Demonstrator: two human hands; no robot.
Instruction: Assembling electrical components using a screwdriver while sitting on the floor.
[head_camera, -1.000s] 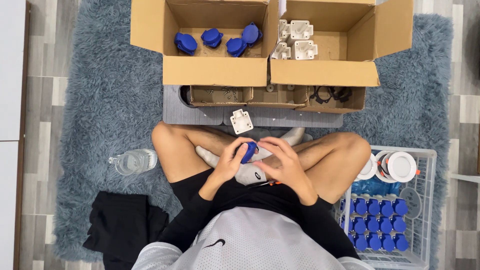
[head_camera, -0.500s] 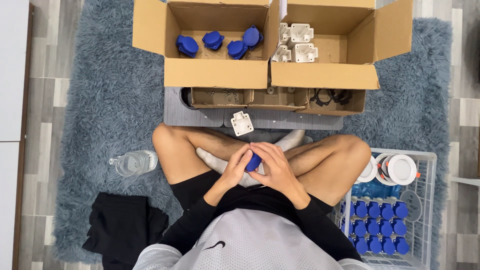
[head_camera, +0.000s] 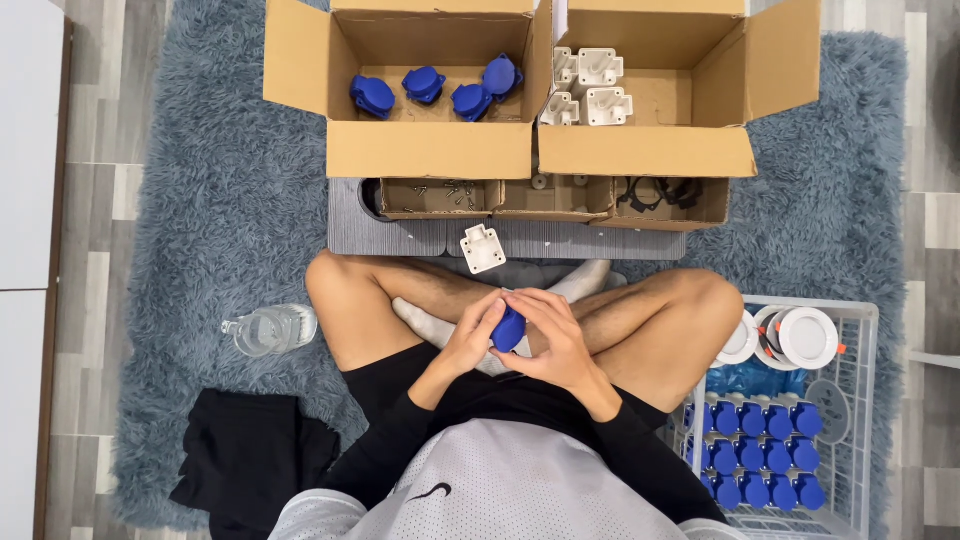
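I sit cross-legged on a shaggy grey rug. Both hands meet over my lap around one small blue plastic part (head_camera: 508, 329). My left hand (head_camera: 470, 336) grips it from the left and my right hand (head_camera: 550, 335) covers it from the right, fingers curled on it. A white square plastic piece (head_camera: 482, 248) lies on a grey board (head_camera: 400, 238) just beyond my shins. Most of the blue part is hidden by my fingers.
Ahead stand two open cardboard boxes: the left box (head_camera: 430, 150) holds several blue parts (head_camera: 437, 88), the right box (head_camera: 650, 150) several white pieces (head_camera: 590, 88). Low cardboard trays (head_camera: 550, 198) hold small hardware. A white wire basket (head_camera: 860, 420) at right holds blue parts and white discs. A water bottle (head_camera: 270, 328) and black cloth (head_camera: 250, 460) lie at left.
My hands have closed tighter around the blue part and shifted slightly, hiding the white piece seen under it a second ago.
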